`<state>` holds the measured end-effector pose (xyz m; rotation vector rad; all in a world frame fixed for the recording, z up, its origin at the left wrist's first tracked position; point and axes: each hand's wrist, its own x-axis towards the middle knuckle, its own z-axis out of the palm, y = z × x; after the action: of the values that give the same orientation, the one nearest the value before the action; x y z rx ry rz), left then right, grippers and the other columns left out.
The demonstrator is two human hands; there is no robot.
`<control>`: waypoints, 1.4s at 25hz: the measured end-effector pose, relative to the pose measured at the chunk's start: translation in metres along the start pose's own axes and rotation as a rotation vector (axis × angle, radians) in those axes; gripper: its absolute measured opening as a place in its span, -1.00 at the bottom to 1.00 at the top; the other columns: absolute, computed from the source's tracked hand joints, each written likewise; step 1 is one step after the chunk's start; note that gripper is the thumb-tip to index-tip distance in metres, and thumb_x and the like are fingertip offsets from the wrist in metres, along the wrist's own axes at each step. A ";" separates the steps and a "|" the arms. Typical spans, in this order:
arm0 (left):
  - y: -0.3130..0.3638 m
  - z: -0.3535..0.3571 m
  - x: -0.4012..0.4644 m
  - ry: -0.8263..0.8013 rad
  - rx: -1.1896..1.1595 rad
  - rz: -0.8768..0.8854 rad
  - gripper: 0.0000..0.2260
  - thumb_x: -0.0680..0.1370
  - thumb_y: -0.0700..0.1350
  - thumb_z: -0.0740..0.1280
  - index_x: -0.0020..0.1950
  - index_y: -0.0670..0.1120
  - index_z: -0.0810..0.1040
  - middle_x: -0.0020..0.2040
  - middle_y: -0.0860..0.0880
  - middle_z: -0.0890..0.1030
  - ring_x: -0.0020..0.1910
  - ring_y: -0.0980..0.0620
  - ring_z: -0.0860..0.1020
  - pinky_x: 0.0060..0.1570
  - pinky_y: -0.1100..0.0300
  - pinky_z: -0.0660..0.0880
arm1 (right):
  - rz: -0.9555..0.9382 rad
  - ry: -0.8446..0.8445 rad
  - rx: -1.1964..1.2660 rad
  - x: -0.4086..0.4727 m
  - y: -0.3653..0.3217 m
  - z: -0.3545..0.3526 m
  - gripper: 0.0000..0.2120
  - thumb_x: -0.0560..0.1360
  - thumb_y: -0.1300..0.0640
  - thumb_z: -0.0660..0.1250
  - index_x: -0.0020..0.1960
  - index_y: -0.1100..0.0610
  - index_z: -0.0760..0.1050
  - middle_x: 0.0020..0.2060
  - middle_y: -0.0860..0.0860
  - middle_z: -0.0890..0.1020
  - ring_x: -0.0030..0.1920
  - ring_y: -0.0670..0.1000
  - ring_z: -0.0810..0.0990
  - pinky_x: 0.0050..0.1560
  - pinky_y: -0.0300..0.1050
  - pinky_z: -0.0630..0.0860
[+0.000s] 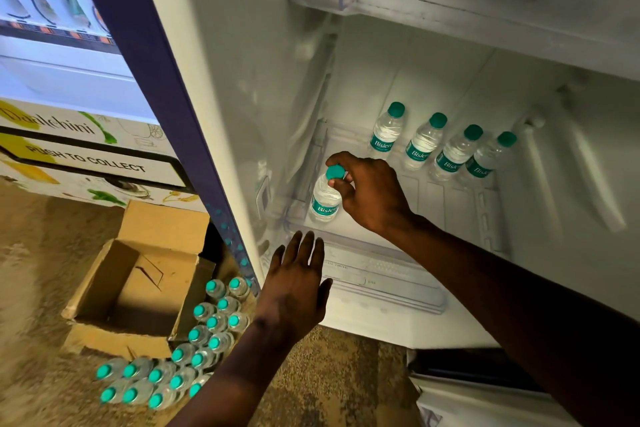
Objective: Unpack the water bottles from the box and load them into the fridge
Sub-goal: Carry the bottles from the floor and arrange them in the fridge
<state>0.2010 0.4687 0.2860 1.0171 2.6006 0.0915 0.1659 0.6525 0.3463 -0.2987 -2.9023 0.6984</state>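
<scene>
water bottle (325,199), clear, teal cap, teal label, upright

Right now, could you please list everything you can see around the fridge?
Fridge: one, white inside, door open.
Back-row bottles: four, clear with green caps, upright on the fridge shelf.
Front bottle: one, clear with green cap, front left of shelf.
Floor bottles: about twenty, green-capped, beside the box.
Box: one, brown cardboard, open, empty as far as visible, on the floor.
Vending machine: one, left.
Hands: right hand grips the front bottle's cap; left hand open below.
</scene>
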 end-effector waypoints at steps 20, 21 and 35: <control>-0.003 0.024 0.023 0.338 -0.012 0.033 -0.49 0.52 0.07 0.37 0.39 -0.15 0.50 0.33 -0.18 0.54 0.33 -0.22 0.48 0.31 -0.10 0.46 | 0.080 0.285 -0.342 0.062 0.082 -0.053 -0.52 0.53 0.07 0.43 0.40 0.16 0.43 0.28 0.20 0.52 0.26 0.23 0.51 0.19 0.06 0.50; -0.003 0.025 0.024 0.355 -0.018 0.045 -0.50 0.52 0.07 0.36 0.40 -0.15 0.50 0.32 -0.18 0.54 0.33 -0.21 0.47 0.31 -0.08 0.46 | 0.100 0.203 -0.419 0.071 0.087 -0.058 -0.44 0.54 0.06 0.41 0.48 0.16 0.35 0.39 0.21 0.44 0.36 0.25 0.43 0.27 0.09 0.46; -0.003 0.033 0.031 0.382 -0.066 0.029 -0.54 0.62 0.17 0.22 0.40 -0.10 0.47 0.36 -0.12 0.48 0.39 -0.16 0.41 0.17 -0.04 0.56 | 0.102 -0.032 -0.353 0.087 0.099 -0.044 -0.64 0.48 0.26 0.47 0.25 0.24 0.53 0.16 0.21 0.56 0.09 0.21 0.60 0.05 -0.10 0.47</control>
<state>0.1894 0.4852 0.2455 1.1053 2.8964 0.4130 0.1053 0.7779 0.3472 -0.4802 -3.0481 0.1984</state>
